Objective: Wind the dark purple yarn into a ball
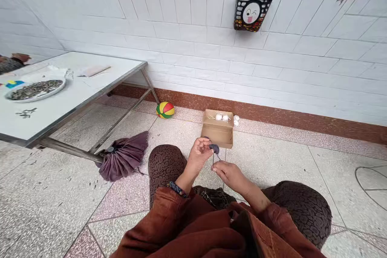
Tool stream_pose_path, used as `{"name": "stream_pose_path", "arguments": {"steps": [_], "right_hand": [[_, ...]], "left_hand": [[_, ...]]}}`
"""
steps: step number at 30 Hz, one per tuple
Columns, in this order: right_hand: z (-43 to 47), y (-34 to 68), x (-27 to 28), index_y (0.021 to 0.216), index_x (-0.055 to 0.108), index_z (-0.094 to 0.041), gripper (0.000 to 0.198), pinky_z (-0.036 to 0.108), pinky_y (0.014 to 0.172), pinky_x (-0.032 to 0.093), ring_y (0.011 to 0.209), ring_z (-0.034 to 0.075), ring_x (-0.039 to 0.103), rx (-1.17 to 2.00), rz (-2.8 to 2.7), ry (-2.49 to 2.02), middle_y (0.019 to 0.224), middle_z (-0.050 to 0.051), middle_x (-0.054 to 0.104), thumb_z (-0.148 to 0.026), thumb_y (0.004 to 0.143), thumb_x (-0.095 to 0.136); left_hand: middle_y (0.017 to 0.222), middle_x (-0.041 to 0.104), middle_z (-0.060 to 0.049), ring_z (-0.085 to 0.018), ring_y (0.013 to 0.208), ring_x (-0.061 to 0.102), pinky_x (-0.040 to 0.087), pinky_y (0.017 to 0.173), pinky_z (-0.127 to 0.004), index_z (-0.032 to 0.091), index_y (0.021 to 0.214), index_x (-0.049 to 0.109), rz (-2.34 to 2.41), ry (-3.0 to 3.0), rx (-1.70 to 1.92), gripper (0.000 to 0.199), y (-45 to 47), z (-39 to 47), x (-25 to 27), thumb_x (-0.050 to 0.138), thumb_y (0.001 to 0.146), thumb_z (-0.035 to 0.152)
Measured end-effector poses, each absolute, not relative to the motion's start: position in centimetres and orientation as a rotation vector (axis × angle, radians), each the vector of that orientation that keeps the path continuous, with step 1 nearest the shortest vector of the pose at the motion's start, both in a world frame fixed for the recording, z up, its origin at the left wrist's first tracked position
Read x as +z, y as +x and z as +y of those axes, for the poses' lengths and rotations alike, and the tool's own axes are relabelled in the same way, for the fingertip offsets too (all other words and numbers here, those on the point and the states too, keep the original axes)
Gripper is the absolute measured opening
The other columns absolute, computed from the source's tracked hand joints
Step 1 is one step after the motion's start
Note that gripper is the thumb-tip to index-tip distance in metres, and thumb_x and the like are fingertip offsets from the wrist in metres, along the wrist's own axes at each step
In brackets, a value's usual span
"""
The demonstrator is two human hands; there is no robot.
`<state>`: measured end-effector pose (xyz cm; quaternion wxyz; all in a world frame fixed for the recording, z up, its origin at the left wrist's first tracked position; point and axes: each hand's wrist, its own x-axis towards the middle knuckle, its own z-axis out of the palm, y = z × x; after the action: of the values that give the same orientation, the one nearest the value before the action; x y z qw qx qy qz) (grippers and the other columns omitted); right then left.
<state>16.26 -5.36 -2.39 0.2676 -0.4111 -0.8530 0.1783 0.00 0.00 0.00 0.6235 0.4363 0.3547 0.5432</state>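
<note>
My left hand [198, 156] pinches a small dark grey-purple bundle of yarn [214, 148] between thumb and fingertips, in front of my lap. A bit of dark strand also shows at the top of its fingers. Below and to the right, my right hand [231, 175] is closed, thumb against forefinger, on a thin dark strand of yarn [213, 159] that runs up to the bundle. Whether a slim tool is also in that hand, I cannot tell. Just beyond both hands, an open cardboard box [217, 135] stands on the floor, with white balls [222, 117] in its far part.
More white balls [236, 120] lie right of the box by the wall. Left stands a metal-framed table [75, 109] with a plate of seeds [36, 90]. A folded purple umbrella [125, 157] and a striped ball [165, 110] are on the floor. A black basket [252, 12] hangs above.
</note>
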Motion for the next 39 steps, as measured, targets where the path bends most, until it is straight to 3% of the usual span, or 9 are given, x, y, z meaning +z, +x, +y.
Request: {"name": "stream_pose_path", "arguments": {"steps": [10, 16, 21, 31, 39], "right_hand": [[-4.4, 19.1, 3.0, 0.100, 0.066, -0.021, 0.027, 0.029, 0.072, 0.051, 0.079, 0.020, 0.065, 0.350, -2.048, -1.147, 0.086, 0.007, 0.069, -0.032, 0.105, 0.041], [-3.3, 18.6, 0.4, 0.093, 0.064, -0.021, 0.024, 0.029, 0.071, 0.050, 0.077, 0.019, 0.066, 0.483, -1.906, -1.265, 0.084, 0.005, 0.070, -0.027, 0.102, 0.043], [-5.1, 17.5, -1.4, 0.094, 0.062, -0.021, 0.022, 0.028, 0.067, 0.050, 0.075, 0.020, 0.065, 0.495, -2.000, -1.324, 0.083, 0.005, 0.068, -0.028, 0.102, 0.042], [-6.5, 17.5, 1.0, 0.097, 0.061, -0.021, 0.024, 0.028, 0.068, 0.049, 0.074, 0.019, 0.061, 0.317, -2.276, -1.185, 0.082, 0.005, 0.061, -0.027, 0.104, 0.039], [-2.6, 19.1, 2.3, 0.093, 0.064, -0.021, 0.026, 0.028, 0.070, 0.049, 0.077, 0.019, 0.062, 0.314, -1.991, -1.270, 0.083, 0.005, 0.063, -0.032, 0.104, 0.043]], "left_hand": [[0.092, 0.064, 0.000, -0.011, 0.079, 0.059, 0.044, 0.076, -0.026, 0.019, 0.104, 0.057, 0.653, 1.045, 0.995, 0.043, 0.2, -0.8, 0.3, 0.083, 0.069, 0.021], [0.094, 0.064, -0.002, -0.014, 0.088, 0.059, 0.044, 0.082, -0.028, 0.019, 0.101, 0.063, 0.487, 0.865, 0.999, 0.038, 0.3, -1.3, 0.7, 0.084, 0.069, 0.019], [0.089, 0.063, -0.001, -0.013, 0.083, 0.057, 0.044, 0.079, -0.027, 0.018, 0.102, 0.065, 0.591, 0.833, 1.123, 0.036, 0.6, -1.1, 0.6, 0.082, 0.071, 0.022], [0.093, 0.061, 0.000, -0.013, 0.086, 0.058, 0.046, 0.085, -0.029, 0.022, 0.112, 0.059, 0.763, 0.964, 1.275, 0.042, 1.2, -1.0, 0.3, 0.077, 0.075, 0.024], [0.091, 0.064, -0.001, -0.013, 0.083, 0.060, 0.045, 0.080, -0.029, 0.022, 0.122, 0.058, 0.545, 1.027, 1.014, 0.051, 0.8, -1.9, 1.4, 0.079, 0.075, 0.023]]}}
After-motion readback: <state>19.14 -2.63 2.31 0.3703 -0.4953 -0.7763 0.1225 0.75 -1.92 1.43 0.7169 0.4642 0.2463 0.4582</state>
